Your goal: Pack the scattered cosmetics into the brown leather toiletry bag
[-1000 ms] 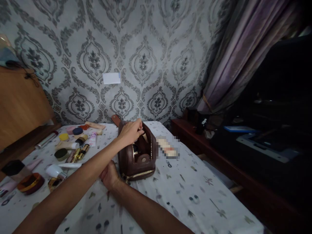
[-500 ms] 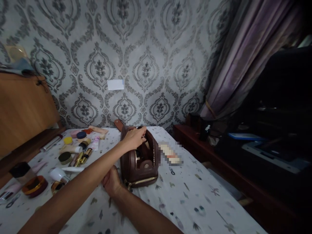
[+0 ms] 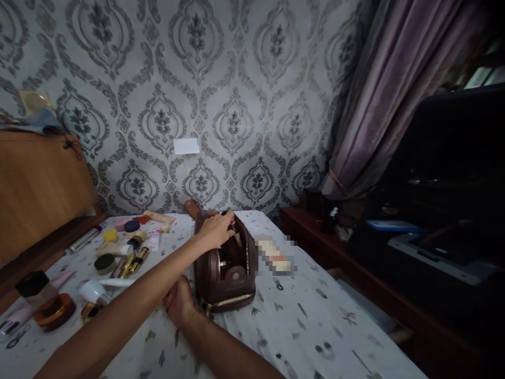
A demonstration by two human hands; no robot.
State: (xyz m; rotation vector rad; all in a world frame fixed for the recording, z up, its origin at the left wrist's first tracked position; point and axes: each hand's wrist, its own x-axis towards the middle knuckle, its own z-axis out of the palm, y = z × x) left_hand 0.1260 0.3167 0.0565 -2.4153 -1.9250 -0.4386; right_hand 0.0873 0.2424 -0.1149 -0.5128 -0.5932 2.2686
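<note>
A brown zip-up cosmetic bag (image 3: 224, 292) stands unzipped on the patterned cloth, a few items dim in its dark interior. My left hand (image 3: 216, 230) reaches over the bag's mouth from the left, fingers bent down and closed at the far part of the opening. Whatever those fingers hold, if anything, is too dark to make out. Under my left forearm, my right hand (image 3: 180, 304) rests by the bag's near left side with curled fingers. Its inner side is hidden. To the left lie gold lipstick tubes (image 3: 139, 259) and a dark green-lidded jar (image 3: 105, 264).
More cosmetics spread leftward, including an amber jar (image 3: 54, 311), a black-capped bottle (image 3: 37, 289) and a yellow-lidded pot (image 3: 110, 235). A blurred-out pale item (image 3: 275, 255) lies right of the bag. A wooden cabinet (image 3: 43, 184) borders the left; a dark red ledge (image 3: 303, 234) runs along the right.
My left hand has lowered slightly and flattened over the bag's opening. My right hand has stayed near the bag's left side. The view has tilted up a little.
</note>
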